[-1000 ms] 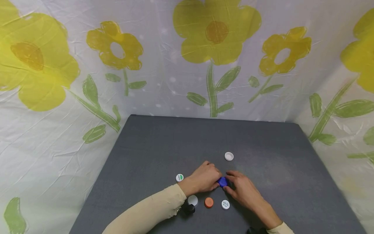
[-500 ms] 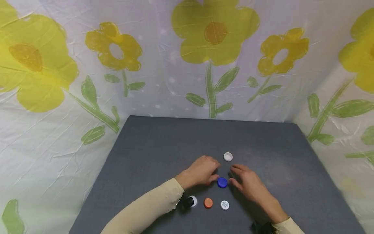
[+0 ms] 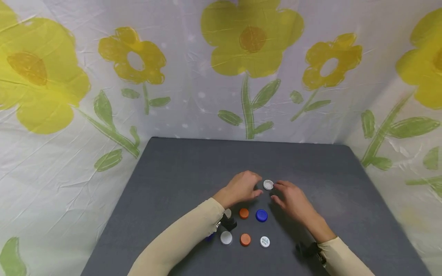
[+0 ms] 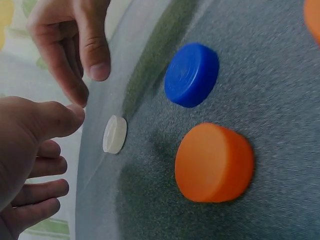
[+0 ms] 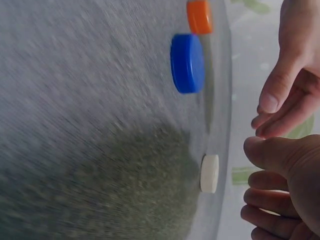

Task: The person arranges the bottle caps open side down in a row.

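Observation:
Both hands are over the dark table, one on each side of an upturned white bottle cap (image 3: 268, 185). My left hand (image 3: 243, 187) is just left of it, fingers loosely bent and holding nothing. My right hand (image 3: 291, 201) is just right of it, fingers spread and relaxed, also holding nothing. In both wrist views the hands appear raised above the table, apart from the white cap (image 4: 115, 134). Nearer the body lie a blue cap (image 3: 261, 215) and an orange cap (image 3: 244, 213), side by side and flat on the table.
In the nearest row lie another orange cap (image 3: 245, 240), a white patterned cap (image 3: 264, 242) and a plain whitish cap (image 3: 226, 238). The left sleeve partly covers a pale cap (image 3: 228, 213) and a second blue cap (image 3: 209, 237). A flowered curtain (image 3: 193, 103) surrounds the table.
Both hands have left the blue cap, which now lies flat beside the orange one, and have moved forward to the white cap. The orange cap behind the left hand has come into view.

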### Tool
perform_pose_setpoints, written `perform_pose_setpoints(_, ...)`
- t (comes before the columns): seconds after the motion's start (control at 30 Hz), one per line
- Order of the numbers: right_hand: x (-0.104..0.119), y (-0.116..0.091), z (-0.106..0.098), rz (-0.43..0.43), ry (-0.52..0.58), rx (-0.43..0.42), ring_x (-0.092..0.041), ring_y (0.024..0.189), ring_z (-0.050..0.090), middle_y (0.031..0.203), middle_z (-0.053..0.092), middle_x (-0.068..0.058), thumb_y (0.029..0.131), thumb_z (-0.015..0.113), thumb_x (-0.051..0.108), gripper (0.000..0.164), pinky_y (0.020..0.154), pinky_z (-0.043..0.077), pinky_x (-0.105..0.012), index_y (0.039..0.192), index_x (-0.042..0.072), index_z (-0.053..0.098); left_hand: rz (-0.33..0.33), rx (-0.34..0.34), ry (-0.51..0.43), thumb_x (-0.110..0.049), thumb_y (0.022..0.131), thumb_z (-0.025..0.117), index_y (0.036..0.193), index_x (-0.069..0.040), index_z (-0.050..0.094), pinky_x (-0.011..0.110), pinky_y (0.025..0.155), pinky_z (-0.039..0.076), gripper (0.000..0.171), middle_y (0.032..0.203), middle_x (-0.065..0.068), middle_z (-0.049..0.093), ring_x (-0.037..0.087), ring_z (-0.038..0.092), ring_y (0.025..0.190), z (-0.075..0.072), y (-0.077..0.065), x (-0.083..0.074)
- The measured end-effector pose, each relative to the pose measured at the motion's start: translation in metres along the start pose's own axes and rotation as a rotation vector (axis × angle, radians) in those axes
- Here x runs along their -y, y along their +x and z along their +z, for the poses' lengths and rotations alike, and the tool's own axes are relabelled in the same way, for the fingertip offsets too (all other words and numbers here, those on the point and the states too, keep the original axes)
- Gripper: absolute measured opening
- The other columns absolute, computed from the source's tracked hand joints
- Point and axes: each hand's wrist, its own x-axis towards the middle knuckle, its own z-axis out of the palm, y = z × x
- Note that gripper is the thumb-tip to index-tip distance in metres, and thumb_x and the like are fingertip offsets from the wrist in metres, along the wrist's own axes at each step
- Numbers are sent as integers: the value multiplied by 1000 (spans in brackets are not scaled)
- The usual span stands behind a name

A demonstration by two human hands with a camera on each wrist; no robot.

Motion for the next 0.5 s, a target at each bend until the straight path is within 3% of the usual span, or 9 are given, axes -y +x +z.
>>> perform_pose_setpoints(0.1, -4, 7, 1, 14, -2, 6, -46, 117, 73, 125, 75, -28, 91, 87, 11, 38, 99, 59, -60, 120, -9, 76, -12, 1, -13, -40, 97, 83, 114, -12, 80, 35, 80, 63, 33, 103, 1, 80, 19, 77, 96, 4, 7, 1)
perform_pose_setpoints(0.5, -21, 29, 15, 60, 33, 27, -48, 114, 74, 125, 75, -29, 89, 90, 13, 38, 98, 59, -61, 116, -10, 77, -62, 22, -21, -34, 96, 85, 101, -15, 77, 37, 80, 63, 21, 100, 1, 80, 20, 77, 97, 28, 28, 2)
